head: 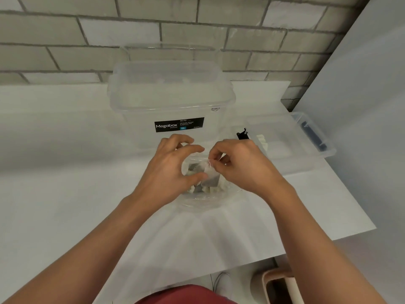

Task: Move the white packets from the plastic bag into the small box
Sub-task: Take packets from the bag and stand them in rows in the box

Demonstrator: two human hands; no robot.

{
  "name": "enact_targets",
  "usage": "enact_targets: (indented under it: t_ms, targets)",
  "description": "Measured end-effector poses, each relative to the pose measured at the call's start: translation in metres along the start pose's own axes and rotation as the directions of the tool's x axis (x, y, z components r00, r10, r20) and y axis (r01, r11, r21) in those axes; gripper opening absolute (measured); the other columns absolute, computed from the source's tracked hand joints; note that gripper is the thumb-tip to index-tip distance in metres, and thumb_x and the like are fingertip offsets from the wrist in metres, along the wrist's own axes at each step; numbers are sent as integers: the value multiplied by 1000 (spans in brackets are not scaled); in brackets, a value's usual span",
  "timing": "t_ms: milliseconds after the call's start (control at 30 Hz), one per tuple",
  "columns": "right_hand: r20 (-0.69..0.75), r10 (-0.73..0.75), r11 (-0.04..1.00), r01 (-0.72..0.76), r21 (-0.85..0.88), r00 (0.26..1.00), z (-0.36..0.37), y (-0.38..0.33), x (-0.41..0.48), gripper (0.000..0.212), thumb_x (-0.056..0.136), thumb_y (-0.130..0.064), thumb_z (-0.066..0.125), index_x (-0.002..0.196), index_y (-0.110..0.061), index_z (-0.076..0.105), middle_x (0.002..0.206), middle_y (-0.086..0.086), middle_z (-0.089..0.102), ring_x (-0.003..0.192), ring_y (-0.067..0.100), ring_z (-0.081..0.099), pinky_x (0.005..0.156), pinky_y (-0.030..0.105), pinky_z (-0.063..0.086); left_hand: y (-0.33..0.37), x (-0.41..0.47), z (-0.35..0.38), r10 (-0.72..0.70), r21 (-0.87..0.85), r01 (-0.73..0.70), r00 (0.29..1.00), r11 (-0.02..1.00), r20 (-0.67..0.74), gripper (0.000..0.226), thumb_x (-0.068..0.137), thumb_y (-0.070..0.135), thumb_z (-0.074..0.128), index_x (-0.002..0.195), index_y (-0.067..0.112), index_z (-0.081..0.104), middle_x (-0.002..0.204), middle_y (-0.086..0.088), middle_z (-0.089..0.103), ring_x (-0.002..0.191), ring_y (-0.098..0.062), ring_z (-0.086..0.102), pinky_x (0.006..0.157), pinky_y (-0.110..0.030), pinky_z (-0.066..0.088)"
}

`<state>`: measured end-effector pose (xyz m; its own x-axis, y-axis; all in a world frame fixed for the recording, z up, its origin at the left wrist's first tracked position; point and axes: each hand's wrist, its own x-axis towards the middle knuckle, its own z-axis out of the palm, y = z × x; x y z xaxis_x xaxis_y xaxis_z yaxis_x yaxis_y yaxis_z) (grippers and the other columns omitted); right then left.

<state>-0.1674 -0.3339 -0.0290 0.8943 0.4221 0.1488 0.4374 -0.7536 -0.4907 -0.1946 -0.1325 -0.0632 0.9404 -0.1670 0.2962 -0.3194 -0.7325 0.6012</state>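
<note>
Right hand (pixel 238 165) pinches white packet (pixel 210 178) at plastic bag (pixel 203 198) mouth; left hand (pixel 173 170) spreads bag rim; small box (pixel 291 143) lies right-forward of grip, right hand nearer.

The big storage tub (pixel 171 93) and small box (pixel 306 150) are moulded in clear, glossy plastic. The plastic bag (pixel 208 199) is seen as thin, crinkly film, the table (pixel 65 172) as smooth matt white, the wall (pixel 65 36) as rough grey brick.
</note>
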Motion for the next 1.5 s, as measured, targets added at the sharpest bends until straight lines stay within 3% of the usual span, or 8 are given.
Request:
enact_targets:
  t_ms: [167,333,533,800,1000,1267,1367,1500]
  targets:
    - [83,-45,999,43,24,996,-12,5,6,4,90,-19,70,88,-23,71,83,-10,70,76,5,66,73,32,56,9,6,4,-82,-9,83,992,997,96,26,84,40,76,109,34,73,106,16,63,84,-1,59,68,-11,37]
    - [121,-22,990,5,140,992,-5,16,9,5,90,-20,72,92,-25,73,86,-14,71,77,6,68,74,29,57,10,2,16,-223,-150,249,960,957,170,4,90,29,70,90,29,74,82,13,72,80,0,67,71,-20,51]
    - [139,116,950,-150,275,984,3,31,9,31,86,-26,78,114,-35,70,94,-15,70,78,1,68,72,15,53,13,-5,26,-417,-471,432,898,769,143,4,91,17,71,87,19,71,83,-1,74,74,-19,75,65,-43,63]
    - [73,112,953,-128,276,991,-4,38,6,19,90,-21,73,106,-32,76,87,-16,70,75,-2,68,69,12,49,20,-9,29,-473,-624,485,857,613,201,12,87,8,75,97,13,71,92,-8,76,85,-29,75,77,-36,60]
    - [-130,124,952,-81,296,984,-48,63,-9,12,88,-21,74,87,-33,77,87,-17,72,74,3,69,69,16,51,31,-2,30,-474,-617,465,865,635,165,15,85,10,78,97,19,73,90,-6,77,83,-31,74,88,-49,58]
    - [-252,248,968,-230,101,936,-114,141,-4,8,87,-24,72,83,-30,75,74,-17,70,68,-2,65,59,10,43,68,18,45,-445,-612,434,884,661,145,30,90,10,71,69,32,73,83,-5,77,85,-19,76,78,-29,55]
    - [-171,290,957,-291,23,942,-115,178,7,13,86,-18,71,80,-30,73,76,-14,70,75,2,65,69,20,50,79,25,53,-449,-625,430,883,651,139,36,90,10,72,62,34,72,82,-5,77,87,-18,76,81,-31,56]
    - [69,308,950,-304,-68,949,-102,213,22,16,84,-18,73,77,-33,74,73,-15,71,78,8,69,75,26,56,87,31,66,-446,-648,421,885,635,137,11,87,9,74,88,20,77,86,-4,78,87,-18,75,81,-26,56]
